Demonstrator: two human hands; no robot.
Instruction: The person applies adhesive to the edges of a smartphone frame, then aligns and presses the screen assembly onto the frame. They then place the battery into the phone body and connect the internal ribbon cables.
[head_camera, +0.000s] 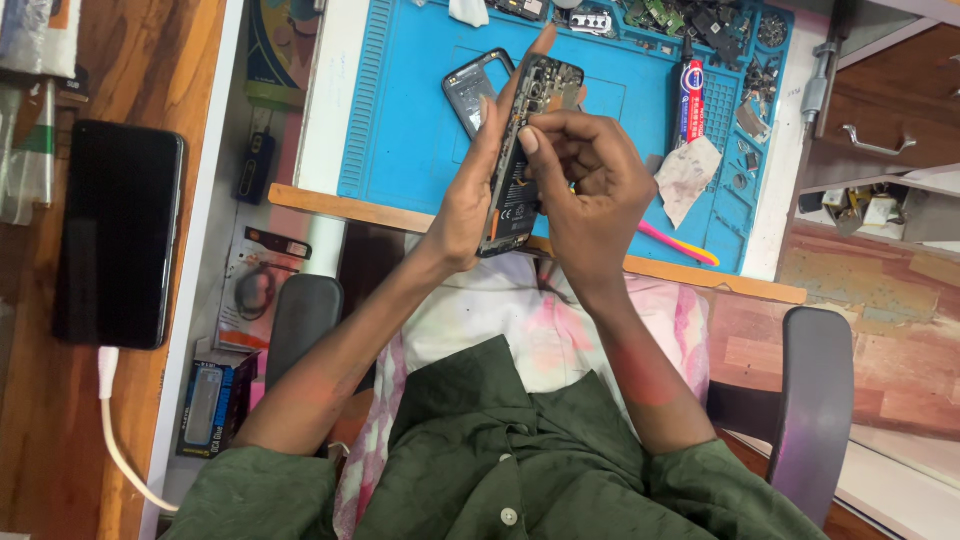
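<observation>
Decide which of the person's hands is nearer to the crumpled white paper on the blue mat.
Right. The right hand works at the opened phone just beside the crumpled paper. The left hand holds the phone from its far side, farther from the paper.

A slim black smartphone with its back removed (522, 160), internals exposed, stands nearly upright on edge above the blue mat's near edge.

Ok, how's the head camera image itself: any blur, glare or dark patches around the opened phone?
Head view: evenly lit and mostly sharp; the opened phone and both hands, left hand and right hand, read clearly, with slight softness at the fingertips. No strong glare on the blue mat. The black phone at the side is a dark, detail-free patch.
</observation>
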